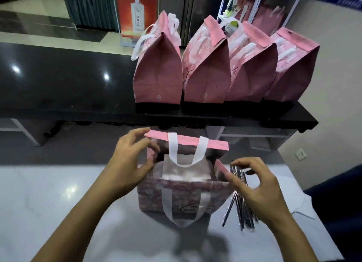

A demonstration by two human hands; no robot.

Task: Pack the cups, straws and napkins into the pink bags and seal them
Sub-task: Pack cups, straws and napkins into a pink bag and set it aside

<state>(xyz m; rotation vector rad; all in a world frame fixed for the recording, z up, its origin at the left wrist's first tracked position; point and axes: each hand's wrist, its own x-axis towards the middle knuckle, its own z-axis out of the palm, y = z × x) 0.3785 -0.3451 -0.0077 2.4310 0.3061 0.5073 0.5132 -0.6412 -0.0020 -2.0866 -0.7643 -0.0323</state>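
Both forearms reach in from the bottom over the white marble-look counter (49, 193). Left hand (131, 160) sits at the left upper edge of the open pink patterned bag with white fabric handles (176, 191), fingers curled; looks like it pinches the side fold, though contact is blurred. Right hand (252, 185) hovers at the bag's right rim, fingers loosely bent and spread, not clearly gripping anything. Far flap of the bag stands up, so it's not sealed. Something pale and boxy is inside; can't tell what. Bundle of dark wrapped straws (240, 209) lies on the counter just right of the bag, partly under the right hand, so not all straws are packed. Four sealed pink bags (205, 71) stand in a row on the black raised ledge (58, 81) behind, tops folded over. Judging from that: four done, fifth in progress, closing and sealing left.
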